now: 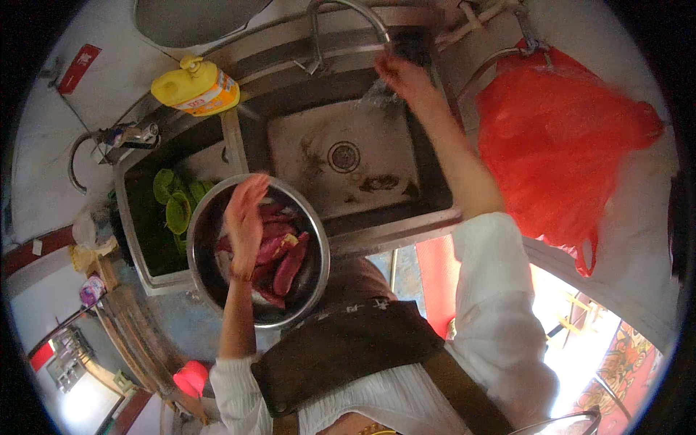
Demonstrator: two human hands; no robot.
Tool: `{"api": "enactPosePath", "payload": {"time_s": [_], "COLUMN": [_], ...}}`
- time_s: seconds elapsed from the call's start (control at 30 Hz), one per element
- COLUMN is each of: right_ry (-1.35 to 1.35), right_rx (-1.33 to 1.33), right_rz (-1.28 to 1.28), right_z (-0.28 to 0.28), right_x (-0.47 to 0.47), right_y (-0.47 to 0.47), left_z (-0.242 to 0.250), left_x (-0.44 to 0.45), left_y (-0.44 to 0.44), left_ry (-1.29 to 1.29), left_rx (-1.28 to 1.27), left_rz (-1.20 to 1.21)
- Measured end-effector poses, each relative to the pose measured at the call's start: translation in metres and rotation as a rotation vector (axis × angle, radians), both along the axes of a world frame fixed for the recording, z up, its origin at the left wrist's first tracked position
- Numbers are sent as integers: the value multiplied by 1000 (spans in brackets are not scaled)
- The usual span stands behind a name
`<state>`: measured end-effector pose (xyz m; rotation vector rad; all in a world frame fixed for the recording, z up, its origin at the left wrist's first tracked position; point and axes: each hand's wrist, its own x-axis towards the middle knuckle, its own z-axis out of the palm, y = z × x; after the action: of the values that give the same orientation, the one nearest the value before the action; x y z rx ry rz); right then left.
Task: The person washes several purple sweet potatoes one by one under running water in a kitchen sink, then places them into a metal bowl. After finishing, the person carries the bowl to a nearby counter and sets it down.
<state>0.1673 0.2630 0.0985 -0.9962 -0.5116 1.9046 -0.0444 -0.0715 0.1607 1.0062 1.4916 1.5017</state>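
Note:
My left hand is over a round stainless steel bowl, its fingers stretched out and nothing seen in the grip. In the bowl lie several purple-red sweet potatoes; one shows a pale patch at its end. My hand and wrist hide part of them. My right hand, blurred, is just below the outlet of a curved steel faucet. Water splashes beneath it into the larger sink basin. Blur hides how its fingers are set.
A smaller basin at left contains green rounded things. A yellow pump bottle stands behind the divider. Another faucet is at far left. A red plastic bag hangs at right, close to my right forearm.

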Motion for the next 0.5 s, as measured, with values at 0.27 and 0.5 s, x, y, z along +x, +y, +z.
{"api": "enactPosePath", "payload": {"time_s": [0.27,0.5], "right_ry": [-61,-991], "right_rx": [206,1026], "right_rz": [278,186], "right_z": [-16,84], "right_x": [24,29], "right_y": [-34,-7], "left_z": [-109,-120], "left_x": [110,134], "left_y": [267,313], "left_ry": [-1029,-513], "left_rx": [-294,-161], "left_rz": [-117,-297]}}
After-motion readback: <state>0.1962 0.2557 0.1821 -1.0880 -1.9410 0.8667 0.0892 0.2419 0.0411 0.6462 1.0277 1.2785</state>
